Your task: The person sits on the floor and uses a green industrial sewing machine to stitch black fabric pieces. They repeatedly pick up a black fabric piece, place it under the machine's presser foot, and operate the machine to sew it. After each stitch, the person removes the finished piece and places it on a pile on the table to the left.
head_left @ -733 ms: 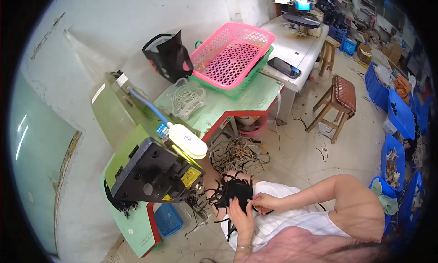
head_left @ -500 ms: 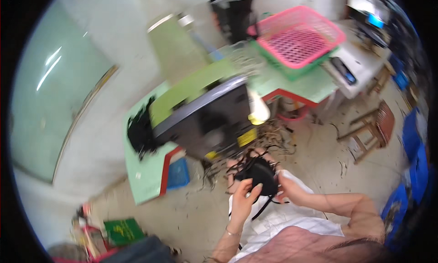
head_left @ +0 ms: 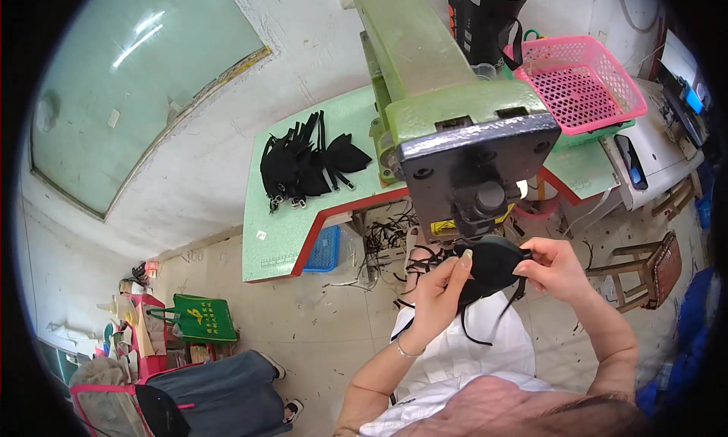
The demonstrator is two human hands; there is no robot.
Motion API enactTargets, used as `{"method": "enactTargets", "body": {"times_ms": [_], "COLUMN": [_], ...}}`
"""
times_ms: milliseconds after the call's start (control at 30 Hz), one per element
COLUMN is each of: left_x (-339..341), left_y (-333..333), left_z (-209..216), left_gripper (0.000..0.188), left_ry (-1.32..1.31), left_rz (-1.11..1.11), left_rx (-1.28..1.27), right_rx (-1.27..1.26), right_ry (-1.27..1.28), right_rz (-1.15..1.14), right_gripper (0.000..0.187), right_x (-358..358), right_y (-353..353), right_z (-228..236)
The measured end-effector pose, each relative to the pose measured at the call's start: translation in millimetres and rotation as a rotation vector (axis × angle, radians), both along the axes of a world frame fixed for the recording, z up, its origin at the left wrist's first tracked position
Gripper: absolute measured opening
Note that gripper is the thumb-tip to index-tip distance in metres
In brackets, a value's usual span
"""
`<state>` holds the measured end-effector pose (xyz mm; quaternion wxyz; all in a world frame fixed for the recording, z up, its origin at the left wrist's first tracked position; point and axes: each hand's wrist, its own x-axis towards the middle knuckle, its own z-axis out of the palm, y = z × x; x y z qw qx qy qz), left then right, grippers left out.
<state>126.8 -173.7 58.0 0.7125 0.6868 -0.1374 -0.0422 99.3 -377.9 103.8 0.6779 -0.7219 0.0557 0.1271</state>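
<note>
Between my hands is a black bra (head_left: pixel 497 256), its smooth cup facing up and thin straps hanging below. My left hand (head_left: pixel 442 287) pinches its left edge, with the thumb on top. My right hand (head_left: pixel 556 269) grips the right end near a strap, fingers closed. The bra sits just below the dark head (head_left: pixel 485 185) of a green machine (head_left: pixel 428 54), over my white-clothed lap; whether it touches the head I cannot tell. Several more black bras (head_left: pixel 299 164) with straps and metal buckles lie piled on the green tabletop (head_left: pixel 265 228) to the left.
A pink basket (head_left: pixel 607 58) rests on a green one (head_left: pixel 599 136) at the back right, beside a black bag (head_left: pixel 485 24). A phone-like dark object (head_left: pixel 631 162) lies on a white table. Black strips (head_left: pixel 390 232) litter the floor. A wooden stool (head_left: pixel 652 270) stands right; a person (head_left: pixel 220 395) is lower left.
The view has swung and steadied. My hands and the bra have come up closer under the machine head. My right hand, formerly beside the cup with looser fingers, now grips the bra's right end.
</note>
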Motion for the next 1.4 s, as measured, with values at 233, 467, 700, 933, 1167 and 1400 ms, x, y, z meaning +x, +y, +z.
{"method": "enactTargets", "body": {"times_ms": [233,467,700,933,1167,1400], "left_x": [4.0,-5.7,-3.7,29.8,34.1,28.2], "left_y": [-0.5,6.6,25.3,49.9,53.1,47.2], "left_z": [2.1,1.4,-8.7,9.2,12.0,12.4], "left_gripper": [0.033,0.031,0.015,0.028,0.018,0.010], "left_ry": [-0.016,0.160,0.207,0.120,0.095,0.148], "left_rz": [0.031,0.201,0.164,-0.052,-0.083,0.007], "left_rx": [-0.042,-0.083,-0.236,0.008,-0.109,-0.156], "right_rx": [-0.070,0.003,-0.016,-0.091,-0.267,-0.040], "right_ry": [-0.021,-0.085,-0.144,-0.189,0.024,-0.030], "right_rz": [0.023,0.070,0.274,0.347,0.436,0.571], "right_gripper": [0.015,0.017,0.028,0.040,0.024,0.032], "right_x": [8.0,22.1,53.2,64.2,79.0,99.3], "right_y": [-1.2,15.7,23.3,35.8,18.1,11.2], "right_z": [2.5,5.7,3.1,29.0,27.1,-17.3]}}
